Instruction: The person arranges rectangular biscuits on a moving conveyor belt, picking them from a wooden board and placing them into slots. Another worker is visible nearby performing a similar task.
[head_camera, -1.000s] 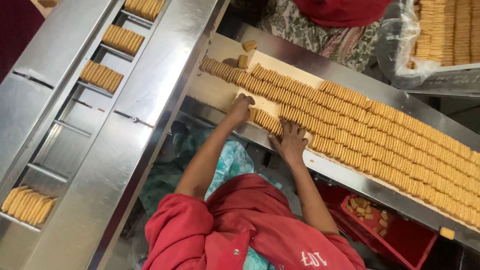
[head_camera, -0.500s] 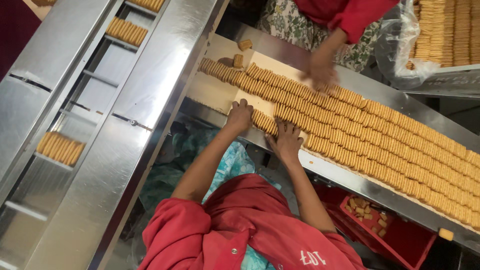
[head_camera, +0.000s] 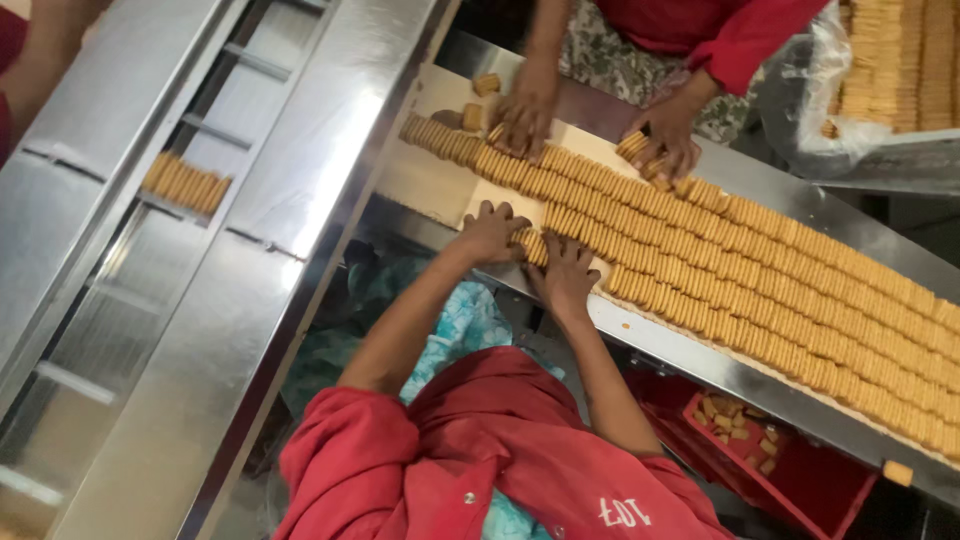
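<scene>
Long rows of tan biscuits (head_camera: 760, 270) stand on edge on a pale belt (head_camera: 425, 185) that runs diagonally. My left hand (head_camera: 490, 232) presses against the near row's left end. My right hand (head_camera: 568, 272) lies over the same row, a short way to the right. A short stack of biscuits (head_camera: 531, 246) is squeezed between the two hands. Across the belt, a co-worker in red has one hand (head_camera: 525, 110) on the far row and the other hand (head_camera: 668, 140) on a small bunch of biscuits.
A steel conveyor with slotted channels (head_camera: 300, 200) lies to the left and carries one biscuit stack (head_camera: 185, 182). A red crate (head_camera: 800, 480) of broken pieces sits below the belt's steel edge. A plastic-covered tray of biscuits (head_camera: 890, 60) is at the top right.
The co-worker's hands have come onto the far rows. My two hands have drawn closer together on the near row. The biscuit stack on the steel conveyor has travelled up its channel.
</scene>
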